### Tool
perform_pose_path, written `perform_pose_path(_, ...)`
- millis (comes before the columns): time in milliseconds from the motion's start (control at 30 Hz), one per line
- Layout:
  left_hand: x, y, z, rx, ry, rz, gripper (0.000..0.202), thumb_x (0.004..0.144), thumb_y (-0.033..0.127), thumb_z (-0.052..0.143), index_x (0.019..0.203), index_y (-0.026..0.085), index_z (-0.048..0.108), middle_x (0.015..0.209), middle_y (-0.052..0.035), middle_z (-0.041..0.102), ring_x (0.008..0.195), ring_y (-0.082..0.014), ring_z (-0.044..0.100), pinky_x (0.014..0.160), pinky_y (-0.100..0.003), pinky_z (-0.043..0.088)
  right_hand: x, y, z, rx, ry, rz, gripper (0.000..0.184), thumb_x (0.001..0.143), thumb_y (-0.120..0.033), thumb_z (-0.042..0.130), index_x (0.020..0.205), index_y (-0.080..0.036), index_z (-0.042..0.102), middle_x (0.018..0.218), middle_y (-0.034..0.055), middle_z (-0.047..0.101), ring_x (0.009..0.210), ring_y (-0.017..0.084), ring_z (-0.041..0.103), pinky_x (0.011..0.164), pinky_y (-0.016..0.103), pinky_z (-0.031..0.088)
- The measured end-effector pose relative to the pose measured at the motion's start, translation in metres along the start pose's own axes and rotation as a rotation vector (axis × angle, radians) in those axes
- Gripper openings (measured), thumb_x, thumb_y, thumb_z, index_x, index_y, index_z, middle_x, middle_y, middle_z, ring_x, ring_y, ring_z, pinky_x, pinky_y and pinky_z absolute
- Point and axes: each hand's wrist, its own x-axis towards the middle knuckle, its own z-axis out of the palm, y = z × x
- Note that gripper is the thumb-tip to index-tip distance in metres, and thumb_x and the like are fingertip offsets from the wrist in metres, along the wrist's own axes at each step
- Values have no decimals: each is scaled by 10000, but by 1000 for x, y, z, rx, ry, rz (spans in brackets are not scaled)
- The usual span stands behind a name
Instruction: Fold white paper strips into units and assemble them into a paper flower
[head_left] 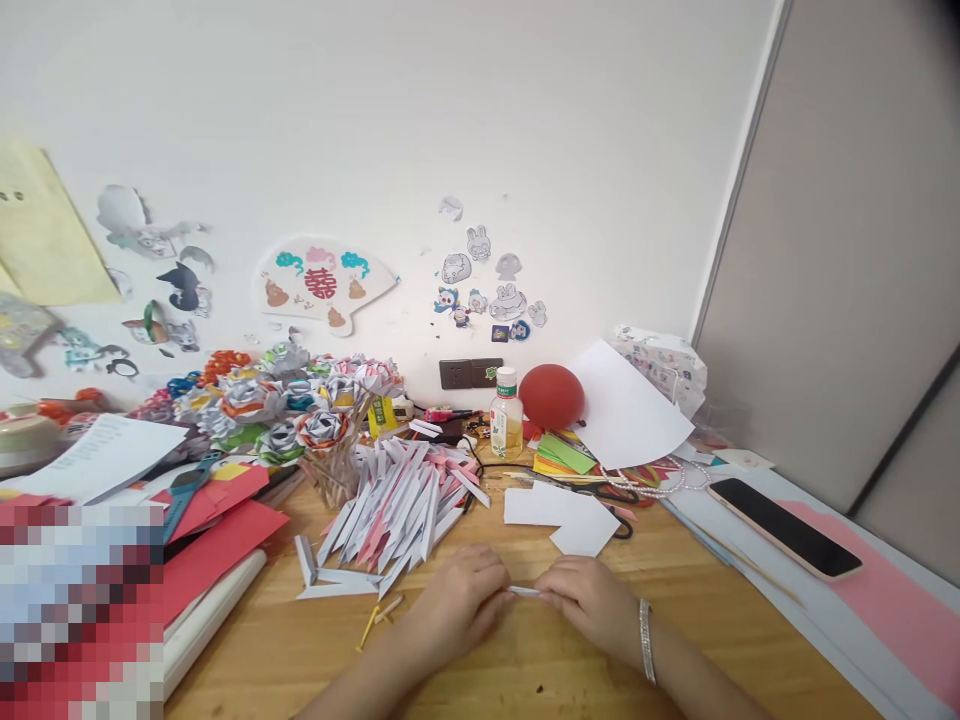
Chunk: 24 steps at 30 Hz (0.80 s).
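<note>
My left hand and my right hand meet low on the wooden table, fingers pinched together on a narrow white paper strip held between them. A silver bracelet circles my right wrist. Just beyond my hands lies a heap of folded white and pink paper strips. Two loose folded strips lie left of my left hand. White paper pieces rest behind my right hand.
A bunch of paper roses stands at back left by red sheets. A small bottle, a red balloon, coloured paper, scissors and a phone sit to the right. Wall sockets are behind.
</note>
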Motion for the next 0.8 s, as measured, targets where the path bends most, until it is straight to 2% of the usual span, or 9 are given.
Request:
perform_pose_path(67, -1, 3, 1, 19, -16, -9, 136, 840, 207, 447, 738, 181, 533, 711, -14, 573, 673, -141, 502, 605, -241, 357, -1, 0, 3, 3, -3, 2, 319, 911, -275, 345, 820, -192, 638, 751, 33, 652, 722, 155, 577, 661, 246, 413)
perform_pose_path(333, -5, 2, 20, 197, 53, 77, 255, 887, 189, 343, 710, 168, 525, 658, -28, 568, 614, -157, 504, 580, -271, 365, 0, -8, 4, 7, 1, 21, 392, 924, -356, 292, 823, -205, 640, 721, 32, 644, 690, 166, 570, 623, 257, 403)
perform_pose_path(467, -6, 4, 19, 200, 51, 79, 282, 902, 168, 316, 716, 163, 528, 667, -26, 575, 620, -148, 503, 594, -260, 376, 1, -11, 3, 37, -14, 40, 355, 922, -353, 312, 842, -210, 627, 756, 24, 652, 714, 158, 581, 642, 243, 403)
perform_pose_path(667, -6, 2, 17, 181, -1, 12, 254, 886, 251, 400, 689, 162, 533, 627, -19, 573, 598, -154, 518, 567, -252, 369, -2, -7, 5, 29, -45, 55, 369, 922, -307, 314, 737, -202, 615, 663, 12, 635, 640, 148, 573, 591, 226, 383)
perform_pose_path(800, -7, -4, 17, 152, -36, 4, 207, 877, 198, 399, 732, 169, 544, 674, -22, 588, 650, -153, 534, 586, -236, 370, -3, -3, 1, 104, -84, 90, 252, 882, -296, 410, 767, -202, 614, 715, 6, 648, 667, 146, 581, 600, 213, 394)
